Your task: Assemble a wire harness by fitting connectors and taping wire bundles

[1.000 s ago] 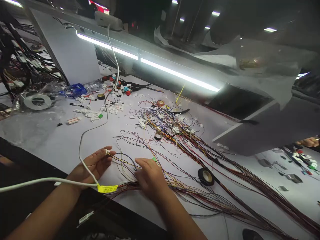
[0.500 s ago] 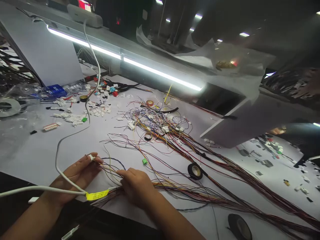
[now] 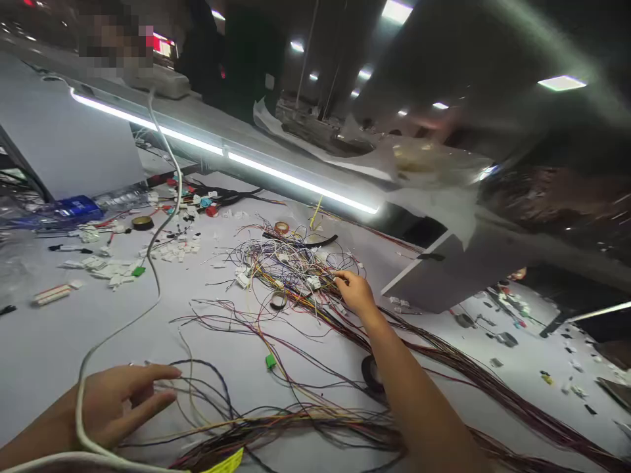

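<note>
Wires [image 3: 276, 420] in bundles and a loose tangle [image 3: 290, 259] across a white worktop [image 3: 148, 335]

At left, white connectors [image 3: 106, 268] lie scattered, and a white cable [image 3: 179, 187] curves down in front of the left hand [image 3: 125, 397]. Its thumb and forefinger stand apart beside thin wires (the other fingers are hidden, so I cannot tell whether they grip anything). To its right, the near bundle [image 3: 315, 428] runs along the front of the worktop, with a green connector [image 3: 271, 362] between bundle and tangle. The right hand [image 3: 353, 291] is at the tangle's right side, fingers bent and tips close together; whether they pinch a wire, I cannot tell. Its forearm [image 3: 414, 387] partly covers a black tape roll [image 3: 371, 373], and the far bundle [image 3: 493, 369] runs off to the right.
</note>
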Available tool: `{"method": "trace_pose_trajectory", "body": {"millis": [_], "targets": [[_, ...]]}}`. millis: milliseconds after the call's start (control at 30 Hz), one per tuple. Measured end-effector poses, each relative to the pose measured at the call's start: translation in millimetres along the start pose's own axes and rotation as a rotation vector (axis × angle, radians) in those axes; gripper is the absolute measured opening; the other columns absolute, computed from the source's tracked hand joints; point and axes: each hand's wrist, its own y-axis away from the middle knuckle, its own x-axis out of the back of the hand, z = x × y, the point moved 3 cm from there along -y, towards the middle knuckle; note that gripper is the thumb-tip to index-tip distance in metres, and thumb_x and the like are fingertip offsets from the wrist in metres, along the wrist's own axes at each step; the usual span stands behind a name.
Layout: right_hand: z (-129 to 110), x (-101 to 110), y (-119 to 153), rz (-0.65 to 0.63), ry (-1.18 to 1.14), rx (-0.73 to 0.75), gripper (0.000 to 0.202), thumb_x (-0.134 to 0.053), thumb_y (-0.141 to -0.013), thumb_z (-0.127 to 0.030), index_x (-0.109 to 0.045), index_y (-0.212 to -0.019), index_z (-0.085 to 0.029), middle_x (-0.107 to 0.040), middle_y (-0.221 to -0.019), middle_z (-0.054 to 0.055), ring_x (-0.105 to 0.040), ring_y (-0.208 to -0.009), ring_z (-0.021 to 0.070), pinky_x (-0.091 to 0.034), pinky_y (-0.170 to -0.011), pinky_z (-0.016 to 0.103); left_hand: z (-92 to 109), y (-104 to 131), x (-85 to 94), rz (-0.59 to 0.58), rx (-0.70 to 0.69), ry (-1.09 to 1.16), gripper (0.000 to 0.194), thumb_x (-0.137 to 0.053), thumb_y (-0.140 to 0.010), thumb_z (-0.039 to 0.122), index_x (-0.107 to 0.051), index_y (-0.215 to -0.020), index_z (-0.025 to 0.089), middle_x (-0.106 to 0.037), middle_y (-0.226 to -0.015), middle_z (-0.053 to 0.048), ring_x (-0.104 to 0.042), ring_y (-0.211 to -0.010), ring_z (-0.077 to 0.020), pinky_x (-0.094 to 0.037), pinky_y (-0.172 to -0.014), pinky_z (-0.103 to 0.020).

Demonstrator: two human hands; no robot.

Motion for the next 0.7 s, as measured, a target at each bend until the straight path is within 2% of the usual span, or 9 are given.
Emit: {"method": "trace_pose_trajectory", "body": {"millis": [100, 167, 300, 400, 467, 533, 633, 700], "targets": [[38, 10, -37, 0.013, 0.103, -0.096, 0.029, -0.049, -0.084, -0.016, -0.073, -0.101, -0.02, -0.071, -0.106, 0.007, -0.063, -0.1, 0.0224, -0.045, -0.09, 0.033, 12, -14, -7.2, 0.087, -0.068, 0.066, 0.04, -0.067, -0.066, 0.062, -0.073, -0.095, 0.036, -0.071, -0.072, 0.005, -0.065, -0.069, -0.0183, -0.053, -0.071, -0.025], [50, 5, -52, -0.028, 0.142, -0.103, 0.028, -0.055, -0.079, -0.014, -0.074, -0.098, -0.021, -0.07, -0.107, 0.007, -0.062, -0.102, 0.023, -0.044, -0.091, 0.032, 21, -23, -18.8, 0.097, -0.074, 0.167, 0.046, -0.061, -0.072, 0.064, -0.069, -0.106, 0.033, -0.072, -0.082, 0.003, -0.067, -0.08, -0.02, -0.054, -0.075, -0.026], [52, -17, -69, -0.123, 0.134, -0.011, 0.037, -0.064, -0.072, -0.011, -0.071, -0.107, -0.022, -0.066, -0.117, 0.006, -0.058, -0.108, 0.0208, -0.041, -0.095, 0.029, 43, -45, -45.5, 0.04, -0.162, 0.171, 0.038, -0.057, -0.081, 0.054, -0.068, -0.109, 0.029, -0.073, -0.094, -0.002, -0.068, -0.09, -0.0217, -0.056, -0.074, -0.025], [51, -18, -74, -0.151, 0.096, 0.044, 0.027, -0.065, -0.072, -0.013, -0.072, -0.096, -0.023, -0.07, -0.107, 0.004, -0.059, -0.102, 0.0193, -0.042, -0.091, 0.028, 65, -64, -63.0, -0.069, -0.356, 0.037, 0.029, -0.059, -0.084, 0.044, -0.068, -0.107, 0.029, -0.073, -0.101, -0.002, -0.067, -0.095, -0.0211, -0.054, -0.084, -0.027], [51, -4, -75, -0.122, 0.071, 0.041, 0.02, -0.065, -0.074, -0.019, -0.071, -0.092, -0.023, -0.07, -0.094, 0.003, -0.061, -0.091, 0.0192, -0.044, -0.084, 0.028, 84, -78, -74.9, -0.088, -0.523, -0.041, 0.027, -0.059, -0.086, 0.038, -0.067, -0.11, 0.028, -0.071, -0.108, -0.004, -0.065, -0.101, -0.0208, -0.051, -0.091, -0.029], [50, 19, -72, -0.045, 0.041, 0.017, 0.025, -0.058, -0.079, -0.027, -0.067, -0.102, -0.023, -0.068, -0.088, 0.002, -0.061, -0.08, 0.0181, -0.045, -0.076, 0.028, 109, -93, -91.5, -0.067, -0.684, -0.11, 0.031, -0.056, -0.088, 0.034, -0.063, -0.117, 0.026, -0.068, -0.115, -0.006, -0.061, -0.108, -0.0214, -0.048, -0.095, -0.032], [37, 53, -53, 0.066, -0.009, -0.013, 0.036, -0.038, -0.088, -0.031, -0.059, -0.115, -0.019, -0.064, -0.083, 0.002, -0.057, -0.068, 0.0161, -0.045, -0.066, 0.027, 149, -123, -131.0, -0.034, -0.831, -0.248, 0.046, -0.053, -0.09, 0.036, -0.05, -0.133, 0.023, -0.058, -0.133, -0.01, -0.051, -0.122, -0.0241, -0.039, -0.105, -0.042], [25, 70, -31, 0.05, -0.033, 0.006, 0.034, -0.038, -0.087, -0.032, -0.062, -0.107, -0.019, -0.061, -0.072, 0.0, -0.054, -0.06, 0.0152, -0.043, -0.058, 0.026, 171, -148, -163.7, -0.031, -0.884, -0.357, 0.059, -0.054, -0.088, 0.041, -0.039, -0.142, 0.021, -0.048, -0.144, -0.012, -0.041, -0.132, -0.0269, -0.026, -0.112, -0.049]]}}
